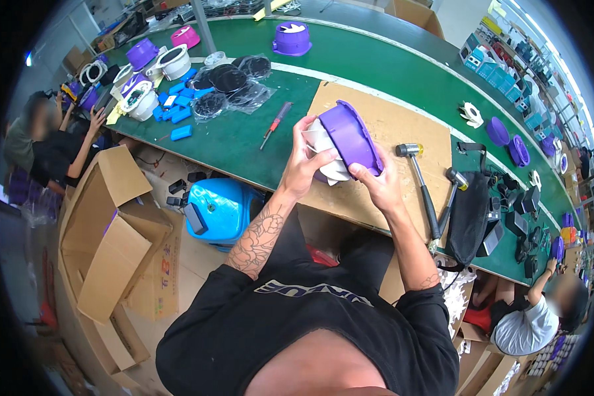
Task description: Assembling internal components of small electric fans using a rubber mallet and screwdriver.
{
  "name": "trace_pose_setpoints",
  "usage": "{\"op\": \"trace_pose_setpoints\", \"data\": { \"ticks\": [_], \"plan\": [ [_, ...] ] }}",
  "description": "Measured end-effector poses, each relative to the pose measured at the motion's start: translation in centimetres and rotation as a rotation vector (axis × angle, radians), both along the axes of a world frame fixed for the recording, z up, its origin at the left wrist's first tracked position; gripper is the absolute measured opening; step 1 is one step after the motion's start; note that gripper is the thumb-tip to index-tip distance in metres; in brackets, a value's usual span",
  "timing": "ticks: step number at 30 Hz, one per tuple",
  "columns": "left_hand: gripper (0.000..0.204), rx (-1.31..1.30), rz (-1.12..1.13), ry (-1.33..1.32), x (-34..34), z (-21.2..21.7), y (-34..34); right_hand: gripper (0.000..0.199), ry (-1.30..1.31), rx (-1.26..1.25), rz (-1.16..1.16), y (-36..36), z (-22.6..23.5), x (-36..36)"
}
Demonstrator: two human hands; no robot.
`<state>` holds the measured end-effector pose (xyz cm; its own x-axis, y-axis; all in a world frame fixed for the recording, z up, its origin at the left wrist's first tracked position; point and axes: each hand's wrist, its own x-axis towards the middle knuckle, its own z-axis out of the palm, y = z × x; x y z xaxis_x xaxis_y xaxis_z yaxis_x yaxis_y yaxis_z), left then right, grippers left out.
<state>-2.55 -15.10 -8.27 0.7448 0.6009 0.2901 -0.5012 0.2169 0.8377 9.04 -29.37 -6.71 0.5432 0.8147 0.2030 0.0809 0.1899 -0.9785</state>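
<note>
Over the cardboard sheet [412,125] on the bench, both my hands hold a round purple plastic housing with a white fan blade wheel. The purple housing [350,135] is tilted, its outer side facing right. Out of its left side show the white fan blades [319,140]. My left hand [300,165] is closed on the blades, thumb across them. My right hand [384,188] grips the housing's lower right rim, thumb on the purple wall. To the right lie a mallet [424,185] and a second mallet [453,185]. A red-handled screwdriver [277,123] lies left of the cardboard.
Blue battery-like packs [180,113] and bagged black discs [228,79] lie at left. A purple housing [292,39] stands on the green conveyor behind. A black pouch [468,214] and black adapters [518,224] lie right. Co-workers sit at both sides; an open carton [105,264] stands left.
</note>
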Motion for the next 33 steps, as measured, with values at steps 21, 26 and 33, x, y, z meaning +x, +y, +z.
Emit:
{"op": "trace_pose_setpoints", "data": {
  "ticks": [21, 26, 33],
  "plan": [
    [0.059, -0.299, 0.176, -0.091, -5.4, -3.5, 4.8, 0.075, -1.418, -0.518, -0.227, 0.8, -0.7, 1.2],
    [0.054, -0.402, 0.091, -0.129, -6.0, -4.1, 4.5, 0.074, -1.550, -0.581, -0.133, 1.5, 0.3, 1.9],
    [0.061, -0.384, 0.144, -0.119, -8.5, -4.3, 4.7, 0.073, -1.637, -0.523, -0.173, 3.8, -1.1, 7.7]
  ]
}}
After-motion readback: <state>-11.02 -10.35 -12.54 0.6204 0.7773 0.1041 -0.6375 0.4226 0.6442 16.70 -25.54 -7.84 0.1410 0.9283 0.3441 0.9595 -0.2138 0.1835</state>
